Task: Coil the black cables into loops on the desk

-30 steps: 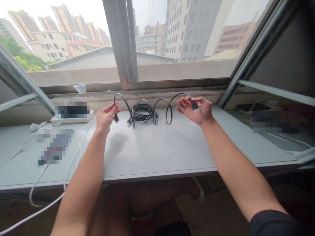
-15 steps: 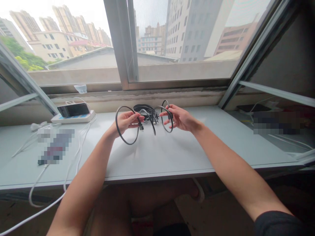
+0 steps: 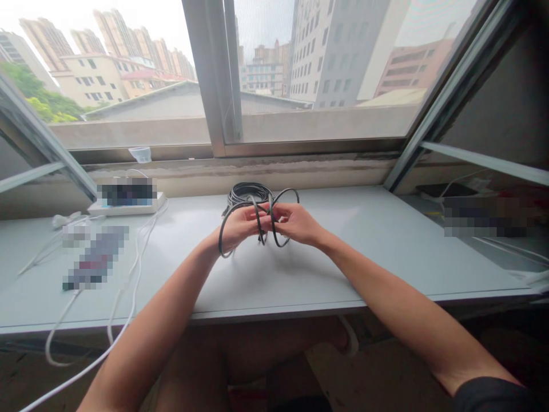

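Observation:
A black cable [image 3: 281,245] hangs in loose loops between my hands, above the middle of the desk. My left hand [image 3: 243,224] is closed on it, and one loop passes round the outside near the wrist. Fingers bent, my right hand [image 3: 295,220] also grips the cable, its fingertips meeting those of the left. The cable's ends are hidden among the fingers. Just behind the hands, a coiled bundle of black cable [image 3: 249,189] lies on the desk; whether it joins the held cable I cannot tell.
The pale desk [image 3: 343,263] runs along below the window. On the left stand a white power strip [image 3: 158,205], a white cable [image 3: 139,252] trailing over the front edge, and a blurred-out object [image 3: 96,257]. A small clear cup [image 3: 140,154] sits on the sill.
My hands have come together from apart, the right moving left and the left moving right. The loops of cable are now bunched between them.

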Demonstrator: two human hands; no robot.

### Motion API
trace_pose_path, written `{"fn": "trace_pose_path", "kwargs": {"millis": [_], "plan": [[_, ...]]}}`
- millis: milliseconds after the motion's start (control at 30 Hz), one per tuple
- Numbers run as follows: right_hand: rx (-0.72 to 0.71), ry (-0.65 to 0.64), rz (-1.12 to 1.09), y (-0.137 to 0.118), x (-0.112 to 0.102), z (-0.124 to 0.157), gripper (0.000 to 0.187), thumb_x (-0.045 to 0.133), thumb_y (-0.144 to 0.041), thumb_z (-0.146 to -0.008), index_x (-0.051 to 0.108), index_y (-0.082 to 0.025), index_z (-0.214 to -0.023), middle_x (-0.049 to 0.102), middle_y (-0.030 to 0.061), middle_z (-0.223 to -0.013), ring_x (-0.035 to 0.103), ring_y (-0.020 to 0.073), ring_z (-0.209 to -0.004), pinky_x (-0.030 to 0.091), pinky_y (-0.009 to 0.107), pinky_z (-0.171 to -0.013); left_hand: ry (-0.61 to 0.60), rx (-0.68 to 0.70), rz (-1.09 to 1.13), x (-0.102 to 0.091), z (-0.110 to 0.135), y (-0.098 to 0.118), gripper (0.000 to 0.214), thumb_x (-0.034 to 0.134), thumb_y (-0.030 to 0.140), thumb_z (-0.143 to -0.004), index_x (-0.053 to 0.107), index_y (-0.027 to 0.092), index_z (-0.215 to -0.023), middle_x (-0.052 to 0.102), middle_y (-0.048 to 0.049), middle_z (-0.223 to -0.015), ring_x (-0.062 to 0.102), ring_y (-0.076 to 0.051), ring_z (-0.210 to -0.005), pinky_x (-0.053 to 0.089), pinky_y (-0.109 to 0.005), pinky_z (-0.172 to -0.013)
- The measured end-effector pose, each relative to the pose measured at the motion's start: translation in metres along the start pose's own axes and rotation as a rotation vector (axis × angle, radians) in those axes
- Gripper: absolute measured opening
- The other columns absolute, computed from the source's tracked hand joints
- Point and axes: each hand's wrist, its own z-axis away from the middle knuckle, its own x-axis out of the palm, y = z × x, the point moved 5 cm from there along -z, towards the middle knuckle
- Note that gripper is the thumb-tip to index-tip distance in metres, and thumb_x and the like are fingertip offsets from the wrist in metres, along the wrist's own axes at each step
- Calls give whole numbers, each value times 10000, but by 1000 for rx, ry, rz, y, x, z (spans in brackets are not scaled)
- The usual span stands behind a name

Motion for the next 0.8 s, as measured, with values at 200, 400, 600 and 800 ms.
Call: {"fn": "trace_pose_path", "kwargs": {"millis": [200,400,600,800], "plan": [[175,67,155,-3,-19,4,495,816,-582,-788,497,-216,-694,555,-29,-504,485,111,-438,341,231,-427,-76,-31,-274,-15,6,12,424,821,474,-833,795,140,-1093,798,-143,-944,745,-224,-837,468,-248,-623],[240,336,157,3,-67,4,389,761,-551,-843,675,-178,-773,574,3,-508,499,130,-415,388,252,-396,501,63,-280,-65,10,31,350,688,414,-942,706,138,-1157,777,-125,-1002,749,-177,-727,486,-211,-534],[133,447,-208,18,-60,-3,401,810,-490,-793,567,-193,-675,656,36,-858,631,149,-817,600,288,-744,403,42,-151,-55,11,28,450,568,513,-959,623,179,-1255,754,-114,-1028,754,-205,-769,564,-263,-546],[311,494,-531,34,-24,-5,373,793,-365,-790,450,-222,-816,667,36,-1055,694,186,-920,621,327,-719,543,-86,-505,-32,10,18,366,711,336,-838,549,186,-1130,720,-68,-875,673,-151,-590,402,-194,-411]]}}
